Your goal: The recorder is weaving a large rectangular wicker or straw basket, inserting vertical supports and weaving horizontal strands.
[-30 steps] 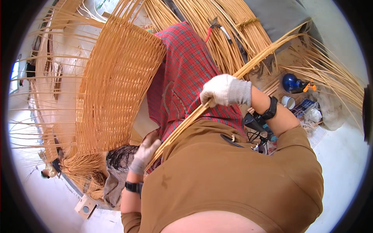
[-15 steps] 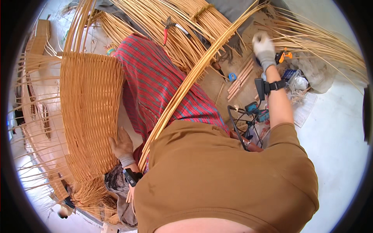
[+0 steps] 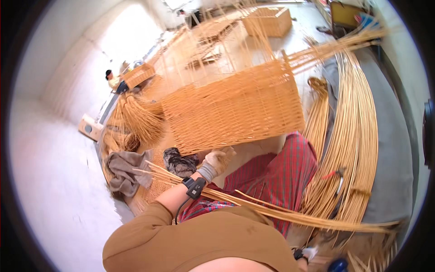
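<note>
A woven wicker panel stands in front of me, with long loose canes sticking out of its far edge and right end. My left hand, in a light glove, is at the panel's near lower edge with its fingers stretched out. It appears to hold nothing. A bundle of long canes lies across my lap, over a red checked cloth, and passes under my left forearm. At the lower right, my gloved right hand shows only partly; it is blurred and its fingers cannot be made out.
A thick bundle of canes lies at right on a grey sheet, with red-handled pliers on it. A grey cloth and a fibre bundle are at left. Farther off are a person beside a woven box and another box.
The view has turned left, bringing the panel to the middle. My right hand has gone from the upper right to the lower edge. My left hand stays by the panel's near edge.
</note>
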`<state>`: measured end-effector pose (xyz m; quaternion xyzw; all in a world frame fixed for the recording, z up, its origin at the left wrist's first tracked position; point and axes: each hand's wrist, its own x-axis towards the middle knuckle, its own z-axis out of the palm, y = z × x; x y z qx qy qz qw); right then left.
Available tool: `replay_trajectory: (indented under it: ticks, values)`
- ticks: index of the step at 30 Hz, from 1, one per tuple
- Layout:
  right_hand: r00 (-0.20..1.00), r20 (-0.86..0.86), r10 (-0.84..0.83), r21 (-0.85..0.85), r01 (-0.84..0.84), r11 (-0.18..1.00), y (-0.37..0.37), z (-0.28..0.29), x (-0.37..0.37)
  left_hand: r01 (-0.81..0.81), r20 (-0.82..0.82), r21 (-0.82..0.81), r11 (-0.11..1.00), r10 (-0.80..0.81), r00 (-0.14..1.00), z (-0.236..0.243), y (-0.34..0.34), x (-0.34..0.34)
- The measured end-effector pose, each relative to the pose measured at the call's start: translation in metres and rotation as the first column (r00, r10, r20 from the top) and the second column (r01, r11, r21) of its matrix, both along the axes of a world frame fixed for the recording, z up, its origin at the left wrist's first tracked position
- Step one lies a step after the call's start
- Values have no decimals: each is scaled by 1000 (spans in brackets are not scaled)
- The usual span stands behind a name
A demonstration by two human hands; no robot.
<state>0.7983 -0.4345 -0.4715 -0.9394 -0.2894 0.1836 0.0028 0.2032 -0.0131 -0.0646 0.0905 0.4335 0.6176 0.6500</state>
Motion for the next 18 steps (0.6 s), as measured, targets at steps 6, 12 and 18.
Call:
replay_trajectory:
  ticks: [6, 12, 18]
  values:
    - [996, 54, 65, -51, -62, 997, 62, 20, -22, -3, -59, -169, 986, -7, 998, 22, 3, 5]
    - [997, 46, 57, 73, -60, 996, 128, 64, -20, 156, -206, -86, 984, -171, 964, 33, -16, 6]
    - [997, 75, -26, 315, 1, 949, 189, 119, -9, 339, -442, -124, 932, -358, 822, 49, -19, -2]
